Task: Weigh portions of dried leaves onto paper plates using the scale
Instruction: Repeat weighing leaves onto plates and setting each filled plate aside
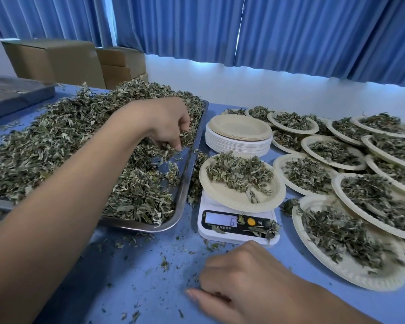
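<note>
Your scale [237,226] shows a 6 on its display [221,219], and at three o'clock from it, just past the orange button [251,221], you can read the letter M. The small print under the display is too blurred to read.

Left hand [168,123]: forearm stretching forward, fingers curling downward, pinching dried green leaves [170,149]. Right hand [243,279]: lying knuckles-up on the blue surface [138,265], fingers loosely curling.

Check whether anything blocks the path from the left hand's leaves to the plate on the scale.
Nothing visible does. The left hand pinches dried green leaves over the steel tray, and the beige paper plate on the white digital scale lies just beyond the tray's low rim. The stack of empty plates stands behind that path.
</note>
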Available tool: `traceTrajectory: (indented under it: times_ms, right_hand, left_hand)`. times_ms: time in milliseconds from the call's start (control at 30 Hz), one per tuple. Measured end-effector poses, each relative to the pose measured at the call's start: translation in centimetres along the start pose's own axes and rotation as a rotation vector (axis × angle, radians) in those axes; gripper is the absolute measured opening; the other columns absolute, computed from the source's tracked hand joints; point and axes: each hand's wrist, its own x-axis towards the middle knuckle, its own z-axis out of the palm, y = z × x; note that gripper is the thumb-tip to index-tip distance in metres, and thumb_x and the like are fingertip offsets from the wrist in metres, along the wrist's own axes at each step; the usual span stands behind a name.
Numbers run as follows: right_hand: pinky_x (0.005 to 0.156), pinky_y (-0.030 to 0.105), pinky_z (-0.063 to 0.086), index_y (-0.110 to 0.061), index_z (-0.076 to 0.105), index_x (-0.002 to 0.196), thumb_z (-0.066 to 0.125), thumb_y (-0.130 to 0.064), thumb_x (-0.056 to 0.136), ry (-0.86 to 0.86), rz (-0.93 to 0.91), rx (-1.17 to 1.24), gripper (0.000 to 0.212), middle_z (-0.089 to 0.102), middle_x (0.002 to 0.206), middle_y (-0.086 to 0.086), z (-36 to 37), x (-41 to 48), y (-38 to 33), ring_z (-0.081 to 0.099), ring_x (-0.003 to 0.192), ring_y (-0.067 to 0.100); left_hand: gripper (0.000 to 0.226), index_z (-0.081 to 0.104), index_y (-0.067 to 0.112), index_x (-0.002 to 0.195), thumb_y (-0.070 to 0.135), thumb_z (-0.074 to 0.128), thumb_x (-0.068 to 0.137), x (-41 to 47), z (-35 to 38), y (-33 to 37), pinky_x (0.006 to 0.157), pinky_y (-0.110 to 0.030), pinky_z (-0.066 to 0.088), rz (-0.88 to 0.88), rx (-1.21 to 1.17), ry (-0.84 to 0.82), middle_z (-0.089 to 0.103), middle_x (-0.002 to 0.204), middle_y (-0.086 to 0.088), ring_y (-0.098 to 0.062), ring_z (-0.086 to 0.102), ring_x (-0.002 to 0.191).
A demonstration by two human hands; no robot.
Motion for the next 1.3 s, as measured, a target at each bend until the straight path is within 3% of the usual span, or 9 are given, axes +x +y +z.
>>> traceTrajectory:
  times_ms: [267, 400, 833, 1033, 1100, 1133, 1167, 1200, 1300]
  right_hand:
    - [0.053, 0.024, 0.019, -0.026, 0.036, 0.063, 0.05, -0.043, 0.107, 0.001, 0.011, -0.019, 0.049, 0.028, 0.06, -0.007, -0.1, -0.1, -0.2, 0.028, 0.053, 0.013]
    - [0.052, 0.025, 0.02, -0.025, 0.036, 0.062, 0.05, -0.043, 0.107, -0.001, 0.012, -0.019, 0.05, 0.028, 0.06, -0.007, 0.0, 0.0, -0.1, 0.028, 0.054, 0.013]
    - [0.054, 0.026, 0.021, -0.029, 0.035, 0.067, 0.049, -0.044, 0.107, -0.007, 0.014, -0.022, 0.045, 0.028, 0.063, -0.008, -0.2, -0.1, -0.1, 0.028, 0.057, 0.012]
    - [0.053, 0.027, 0.022, -0.028, 0.037, 0.066, 0.051, -0.043, 0.106, -0.009, 0.013, -0.027, 0.045, 0.029, 0.062, -0.008, -0.3, -0.1, -0.3, 0.029, 0.056, 0.013]
    - [0.053, 0.026, 0.02, -0.028, 0.036, 0.065, 0.051, -0.043, 0.106, -0.004, 0.016, -0.032, 0.046, 0.027, 0.062, -0.008, -0.3, -0.1, -0.3, 0.028, 0.056, 0.013]
    - [0.053, 0.026, 0.02, -0.028, 0.036, 0.065, 0.052, -0.043, 0.106, 0.001, 0.014, -0.033, 0.046, 0.026, 0.062, -0.008, -0.3, -0.1, -0.3, 0.027, 0.056, 0.013]
    - [0.053, 0.026, 0.02, -0.028, 0.035, 0.065, 0.052, -0.043, 0.106, 0.006, 0.011, -0.033, 0.046, 0.025, 0.063, -0.008, -0.3, -0.1, -0.3, 0.026, 0.056, 0.012]
    - [0.053, 0.026, 0.019, -0.028, 0.034, 0.065, 0.052, -0.043, 0.106, 0.009, 0.009, -0.035, 0.046, 0.025, 0.063, -0.008, -0.3, -0.1, -0.3, 0.026, 0.056, 0.012]
    - [0.054, 0.026, 0.019, -0.028, 0.034, 0.066, 0.052, -0.044, 0.106, 0.008, 0.011, -0.039, 0.046, 0.025, 0.063, -0.009, -0.2, -0.1, -0.3, 0.026, 0.057, 0.012]
  left_hand:
    - [0.021, 0.07, 0.02, 0.084, 0.019, 0.089, 0.075, -0.5, 0.5, 2.1, 0.055, -0.017, 0.041, 0.166, -0.338, 0.322, 0.06, 0.07, 0.01, 0.002, 0.054, 0.056]
    - [0.02, 0.07, 0.02, 0.083, 0.02, 0.088, 0.074, -1.1, 3.1, 5.7, 0.069, -0.024, 0.056, 0.287, -0.587, 0.258, 0.073, 0.082, 0.006, -0.004, 0.069, 0.072]
    - [0.012, 0.072, 0.022, 0.085, 0.032, 0.073, 0.089, -0.1, 3.1, 4.8, 0.066, -0.025, 0.048, 0.278, -0.296, 0.277, 0.066, 0.075, 0.012, 0.002, 0.06, 0.065]
    - [0.031, 0.066, 0.016, 0.115, 0.028, 0.077, 0.088, 1.6, 2.6, -0.5, 0.085, -0.037, 0.049, -0.034, 0.259, -0.111, 0.064, 0.119, -0.003, -0.025, 0.062, 0.104]
    - [0.045, 0.062, 0.021, 0.121, 0.036, 0.081, 0.083, 1.9, 3.2, -1.3, 0.078, -0.034, 0.051, -0.017, 0.282, -0.289, 0.064, 0.111, 0.0, -0.022, 0.066, 0.096]
    - [0.038, 0.062, 0.022, 0.112, 0.034, 0.082, 0.082, 2.1, 3.5, -1.5, 0.068, -0.032, 0.052, -0.007, 0.239, -0.347, 0.066, 0.099, 0.001, -0.024, 0.058, 0.113]
    - [0.035, 0.064, 0.017, 0.106, 0.029, 0.084, 0.08, 2.4, 3.9, -1.6, 0.06, -0.033, 0.052, -0.014, 0.191, -0.374, 0.067, 0.09, -0.001, -0.011, 0.042, 0.068]
    - [0.031, 0.066, 0.014, 0.101, 0.024, 0.085, 0.078, 2.7, 4.2, -1.7, 0.059, -0.032, 0.054, -0.015, 0.165, -0.369, 0.068, 0.086, -0.003, -0.022, 0.066, 0.07]
    - [0.024, 0.067, 0.002, 0.093, 0.008, 0.083, 0.075, 3.2, 4.9, -1.7, 0.056, -0.03, 0.051, -0.011, 0.159, -0.337, 0.07, 0.075, -0.009, -0.023, 0.064, 0.06]
